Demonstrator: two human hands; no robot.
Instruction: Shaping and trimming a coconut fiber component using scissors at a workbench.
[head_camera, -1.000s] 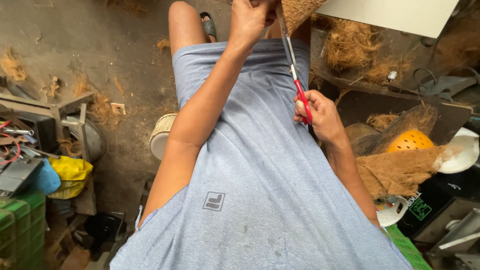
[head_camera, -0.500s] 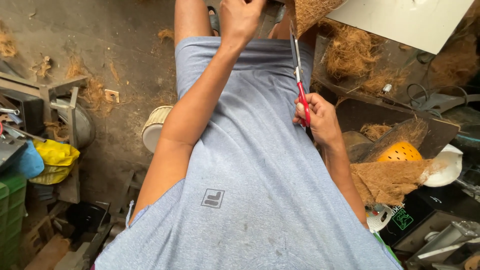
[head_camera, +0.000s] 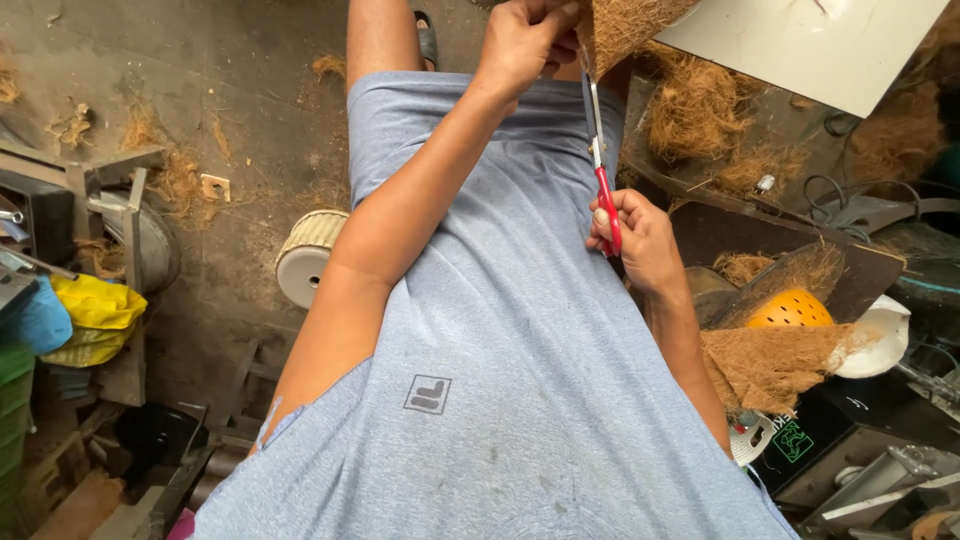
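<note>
Both hands raised: left grips coir sheet, right clasps scissors.

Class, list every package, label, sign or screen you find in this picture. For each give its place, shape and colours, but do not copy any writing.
Small square logo patch: on the grey-blue shirt front, lower centre; grey with pale marks.
Green printed label: on a black box at lower right; squarish, green outline on black.
Yellow plastic bag: left edge beside a blue object; crumpled, bright yellow.
No screens or signs show.
</note>
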